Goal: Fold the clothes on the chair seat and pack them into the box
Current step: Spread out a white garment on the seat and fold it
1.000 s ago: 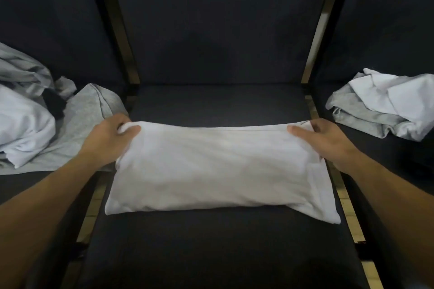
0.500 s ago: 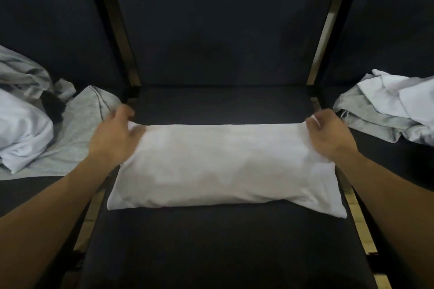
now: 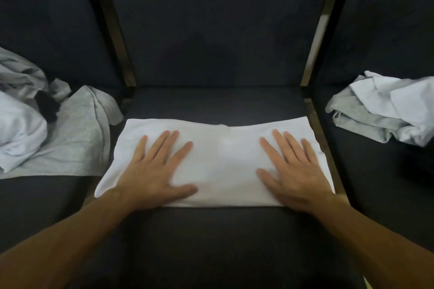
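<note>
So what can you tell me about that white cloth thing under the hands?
The white cloth looks like soft, thin cotton, folded into a wide flat rectangle with a small dip in its far edge. It lies across the middle of the dark chair seat, its left corner hanging slightly over the seat's edge. The left hand and right hand press flat on it, fingers spread. The grey clothes at both sides do not touch it.

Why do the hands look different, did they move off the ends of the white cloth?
Yes. The left hand and right hand slid inward from the ends and lie flat on the white cloth.
</note>
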Tool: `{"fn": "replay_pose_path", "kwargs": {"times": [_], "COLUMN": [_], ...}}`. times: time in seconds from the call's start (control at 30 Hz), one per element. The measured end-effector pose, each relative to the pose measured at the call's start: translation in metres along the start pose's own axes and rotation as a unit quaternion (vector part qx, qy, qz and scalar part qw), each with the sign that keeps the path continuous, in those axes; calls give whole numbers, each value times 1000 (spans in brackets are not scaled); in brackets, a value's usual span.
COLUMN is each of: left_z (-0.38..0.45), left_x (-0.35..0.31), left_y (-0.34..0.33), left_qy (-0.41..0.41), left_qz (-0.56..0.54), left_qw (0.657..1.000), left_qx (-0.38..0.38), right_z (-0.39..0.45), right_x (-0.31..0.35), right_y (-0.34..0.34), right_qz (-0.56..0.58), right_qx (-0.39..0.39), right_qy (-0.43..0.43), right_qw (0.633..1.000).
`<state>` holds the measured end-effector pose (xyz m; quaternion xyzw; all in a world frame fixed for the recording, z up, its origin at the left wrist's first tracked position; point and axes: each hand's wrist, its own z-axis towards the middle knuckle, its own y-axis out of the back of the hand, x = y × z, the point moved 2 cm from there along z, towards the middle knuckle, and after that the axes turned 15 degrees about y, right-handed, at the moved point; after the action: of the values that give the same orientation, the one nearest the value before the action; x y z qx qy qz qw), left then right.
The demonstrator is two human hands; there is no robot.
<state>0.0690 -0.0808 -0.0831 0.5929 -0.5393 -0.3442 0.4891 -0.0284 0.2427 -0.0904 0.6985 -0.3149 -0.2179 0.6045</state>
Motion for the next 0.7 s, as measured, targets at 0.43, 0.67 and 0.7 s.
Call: {"fn": "replay_pose_path", "kwargs": {"times": [0.43, 0.67, 0.7], "left_z": [-55, -46, -47], "left_x": [-193, -246, -248], "left_y": [44, 17, 12], "left_qy": [-154, -100, -95], "left_qz": [-196, -132, -139], "left_qw": [968, 985, 984], "left_qx": [-31, -41, -63], "right_z": [-40, -48, -47], "right_x": [5, -3, -1], "right_y": [37, 43, 43], "right_qz": [95, 201, 206], "right_qx": [-156, -79, -80], "right_qy": [-175, -249, -247], "right_qw": [968, 944, 944]}}
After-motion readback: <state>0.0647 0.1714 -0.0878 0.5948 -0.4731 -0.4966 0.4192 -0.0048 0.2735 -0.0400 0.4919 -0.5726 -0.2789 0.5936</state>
